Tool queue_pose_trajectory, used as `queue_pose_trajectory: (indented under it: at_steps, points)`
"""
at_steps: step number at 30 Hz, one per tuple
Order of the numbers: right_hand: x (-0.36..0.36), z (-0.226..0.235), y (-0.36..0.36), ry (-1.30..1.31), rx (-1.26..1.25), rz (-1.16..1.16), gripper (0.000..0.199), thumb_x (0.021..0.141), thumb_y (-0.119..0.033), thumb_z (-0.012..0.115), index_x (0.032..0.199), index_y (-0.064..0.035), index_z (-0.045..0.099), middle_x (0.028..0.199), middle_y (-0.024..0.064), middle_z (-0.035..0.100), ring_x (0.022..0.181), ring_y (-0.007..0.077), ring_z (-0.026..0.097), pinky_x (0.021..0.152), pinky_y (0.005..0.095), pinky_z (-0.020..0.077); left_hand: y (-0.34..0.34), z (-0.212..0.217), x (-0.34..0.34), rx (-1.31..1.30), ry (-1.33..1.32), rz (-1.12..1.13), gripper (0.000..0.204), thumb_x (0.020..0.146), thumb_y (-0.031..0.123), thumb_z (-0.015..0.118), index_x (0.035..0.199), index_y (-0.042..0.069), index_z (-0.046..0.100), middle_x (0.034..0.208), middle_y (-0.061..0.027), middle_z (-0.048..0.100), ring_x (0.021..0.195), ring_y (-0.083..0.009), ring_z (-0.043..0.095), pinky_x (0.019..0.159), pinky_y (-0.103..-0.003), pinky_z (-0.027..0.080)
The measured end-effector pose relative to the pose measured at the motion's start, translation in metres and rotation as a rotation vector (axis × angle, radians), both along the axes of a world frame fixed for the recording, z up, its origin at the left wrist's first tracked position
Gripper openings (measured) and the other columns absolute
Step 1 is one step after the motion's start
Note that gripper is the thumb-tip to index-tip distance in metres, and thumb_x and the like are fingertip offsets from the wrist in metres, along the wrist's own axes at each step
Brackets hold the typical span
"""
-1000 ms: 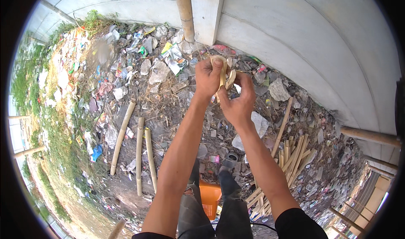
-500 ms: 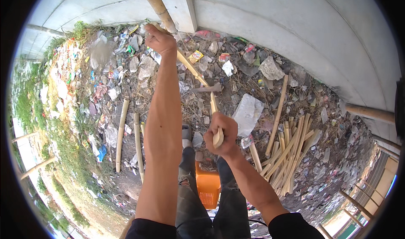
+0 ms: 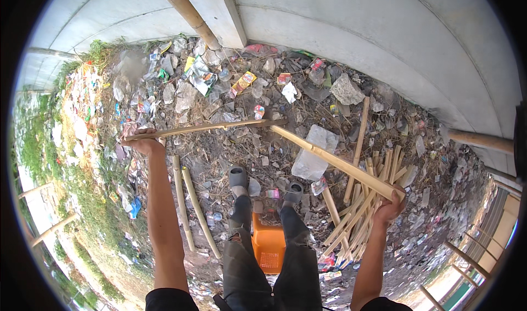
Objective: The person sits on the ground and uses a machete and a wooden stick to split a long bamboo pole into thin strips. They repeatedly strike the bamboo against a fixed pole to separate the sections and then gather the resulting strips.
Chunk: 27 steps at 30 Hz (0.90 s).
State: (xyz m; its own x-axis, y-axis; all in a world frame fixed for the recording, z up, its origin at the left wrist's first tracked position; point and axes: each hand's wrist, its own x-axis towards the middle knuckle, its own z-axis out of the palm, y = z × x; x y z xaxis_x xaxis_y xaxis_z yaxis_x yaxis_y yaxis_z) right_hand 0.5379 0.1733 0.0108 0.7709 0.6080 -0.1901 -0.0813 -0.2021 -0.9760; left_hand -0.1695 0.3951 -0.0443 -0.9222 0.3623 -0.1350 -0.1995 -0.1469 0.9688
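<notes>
My left hand (image 3: pixel 144 142) is closed on the outer end of a long, thin bamboo strip (image 3: pixel 203 128), held out to the left. At the right, my right hand (image 3: pixel 388 209) grips the near end of a wider split bamboo slat (image 3: pixel 335 160), its pale inner side showing. The inner ends of the two pieces come together in front of my feet, beside a short dark flat bar (image 3: pixel 276 122). Whether the pieces are still joined there I cannot tell. Below the right-hand slat lies a pile of split bamboo strips (image 3: pixel 351 223).
Two bamboo lengths (image 3: pixel 183 204) lie left of my legs. An orange plastic stool (image 3: pixel 269 242) is between my legs. A whitish slab (image 3: pixel 315 153) and a single bamboo strip (image 3: pixel 359 146) lie to the right. Litter covers the ground up to a grey wall (image 3: pixel 351 31) with a bamboo pole (image 3: pixel 189 12).
My left hand has swung from the far side down to the left with its strip. My right hand has moved right and nearer. The two bamboo pieces now spread wide apart.
</notes>
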Motion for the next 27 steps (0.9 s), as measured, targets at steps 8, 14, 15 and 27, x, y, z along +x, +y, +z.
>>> queue_pose_trajectory:
  at_steps: [8, 14, 15, 27]
  points:
    - [-0.020, 0.150, 0.049, -0.107, 0.003, 0.202, 0.032, 0.083, -0.023, 0.059, 0.103, 0.0016, 0.062, 0.104, 0.0216, 0.069, 0.093, 0.0314, 0.072, 0.071, 0.0351, 0.0634, -0.030, 0.074, 0.101, -0.086, -0.049, -0.002, 0.076, 0.101, 0.072, 0.015, 0.097, 0.006, 0.054, 0.089, -0.0119, 0.064, 0.089, -0.0249, 0.064, 0.089, -0.042, 0.056]
    - [0.000, 0.186, 0.080, 0.123, 0.051, 0.215, 0.029, 0.083, -0.016, 0.061, 0.109, -0.0035, 0.062, 0.105, 0.0201, 0.069, 0.103, 0.0337, 0.071, 0.072, 0.0445, 0.0673, -0.041, 0.151, 0.075, -0.100, -0.221, 0.191, 0.074, 0.104, 0.067, 0.015, 0.106, 0.007, 0.057, 0.094, -0.0086, 0.063, 0.091, -0.0222, 0.062, 0.091, -0.042, 0.057]
    - [0.004, 0.184, 0.083, 0.158, 0.044, 0.204, 0.029, 0.083, -0.016, 0.061, 0.110, -0.0039, 0.062, 0.106, 0.0200, 0.069, 0.103, 0.0340, 0.071, 0.073, 0.0455, 0.0671, -0.050, 0.155, 0.063, -0.077, -0.224, 0.179, 0.072, 0.105, 0.067, 0.015, 0.107, 0.007, 0.056, 0.096, -0.0083, 0.063, 0.092, -0.0222, 0.062, 0.091, -0.043, 0.057]
    - [0.054, 0.170, 0.000, 0.410, 0.116, 0.034, 0.028, 0.088, -0.018, 0.057, 0.113, -0.0059, 0.061, 0.118, 0.0223, 0.068, 0.105, 0.0347, 0.071, 0.082, 0.0499, 0.0647, -0.105, 0.158, 0.044, 0.072, -0.518, 0.137, 0.043, 0.108, 0.048, 0.035, 0.108, 0.009, 0.052, 0.098, -0.0057, 0.058, 0.089, -0.0213, 0.057, 0.089, -0.044, 0.054]
